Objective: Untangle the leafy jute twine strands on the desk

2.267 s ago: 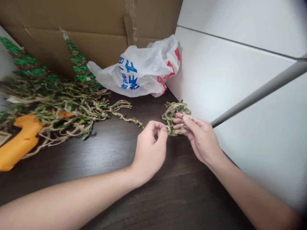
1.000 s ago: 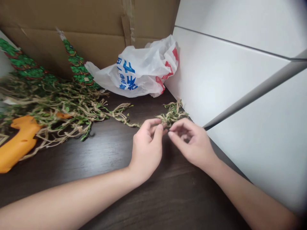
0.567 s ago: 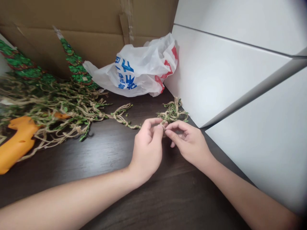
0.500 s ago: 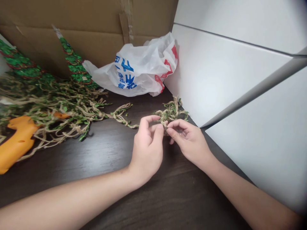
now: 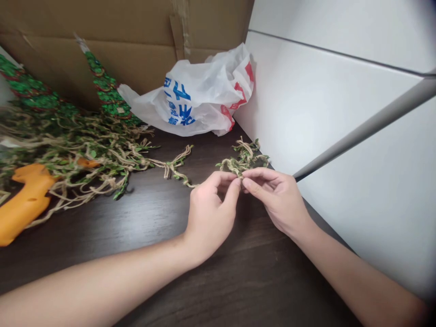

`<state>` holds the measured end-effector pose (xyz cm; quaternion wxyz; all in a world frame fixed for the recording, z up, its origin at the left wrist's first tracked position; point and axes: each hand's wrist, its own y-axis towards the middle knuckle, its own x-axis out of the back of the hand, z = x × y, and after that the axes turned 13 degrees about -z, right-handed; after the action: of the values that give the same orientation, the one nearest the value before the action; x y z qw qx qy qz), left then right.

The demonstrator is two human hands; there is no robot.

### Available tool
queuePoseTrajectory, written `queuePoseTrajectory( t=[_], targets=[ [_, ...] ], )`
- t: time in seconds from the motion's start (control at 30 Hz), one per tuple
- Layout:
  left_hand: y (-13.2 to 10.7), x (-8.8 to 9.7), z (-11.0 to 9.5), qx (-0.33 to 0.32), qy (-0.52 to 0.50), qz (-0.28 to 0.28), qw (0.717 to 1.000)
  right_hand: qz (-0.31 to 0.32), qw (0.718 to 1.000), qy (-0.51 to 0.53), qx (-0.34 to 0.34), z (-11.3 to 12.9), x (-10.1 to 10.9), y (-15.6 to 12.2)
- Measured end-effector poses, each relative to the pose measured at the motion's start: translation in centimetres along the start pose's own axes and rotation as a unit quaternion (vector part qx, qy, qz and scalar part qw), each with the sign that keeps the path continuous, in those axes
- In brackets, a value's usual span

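Observation:
My left hand (image 5: 211, 213) and my right hand (image 5: 277, 200) meet at a tangled piece of jute twine with small green leaves (image 5: 244, 159), on the dark wood table (image 5: 272, 281). Each hand pinches the strand between thumb and fingers, with the fingertips almost touching. A thin leafy strand (image 5: 177, 169) runs from near my left hand to a large bundle of the same leafy twine (image 5: 75, 154) at the left. An orange plastic tool, perhaps a glue gun (image 5: 27, 204), lies under that bundle, partly hidden.
Behind the bundle lean green glittery cone shapes (image 5: 107, 88) against a cardboard sheet (image 5: 102, 27). A crumpled white plastic bag with blue and red print (image 5: 194, 102) sits at the back. A white panel (image 5: 340, 113) with a grey rod (image 5: 364, 131) closes the right side.
My hands have come together from a looser hold, and the right hand now pinches the twine beside the left. The twine tangle has shifted slightly, and the view has moved a little.

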<state>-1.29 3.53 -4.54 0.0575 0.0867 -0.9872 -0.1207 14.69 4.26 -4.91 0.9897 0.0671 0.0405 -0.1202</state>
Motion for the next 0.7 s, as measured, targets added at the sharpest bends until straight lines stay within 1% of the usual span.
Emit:
queuePoseTrajectory(
  t=[0.1,0.2,0.27,0.4,0.47,0.57,0.7],
  targets=[
    [0.0,0.0,0.2,0.009,0.011,0.004,1.000,0.000,0.996,-0.067,0.054,0.2,0.1,0.0],
    [0.0,0.0,0.3,0.022,0.017,0.017,0.999,0.002,0.985,-0.137,0.108,0.4,0.3,-0.1],
    [0.0,0.0,0.4,0.030,0.021,0.021,0.999,0.008,0.982,-0.149,0.116,0.4,0.3,-0.2],
    [0.0,0.0,0.4,0.042,0.036,0.019,0.998,0.013,0.986,-0.139,0.094,0.4,0.1,-0.2],
    [0.0,0.0,0.4,0.044,0.042,0.018,0.998,0.018,0.982,-0.157,0.102,0.5,0.2,-0.1],
    [-0.1,0.0,0.5,0.036,0.045,0.023,0.998,0.034,0.963,-0.224,0.144,0.9,0.6,0.0],
    [-0.2,0.0,0.4,0.012,0.066,0.041,0.997,0.083,0.936,-0.288,0.183,1.6,1.1,0.2]
  ],
)
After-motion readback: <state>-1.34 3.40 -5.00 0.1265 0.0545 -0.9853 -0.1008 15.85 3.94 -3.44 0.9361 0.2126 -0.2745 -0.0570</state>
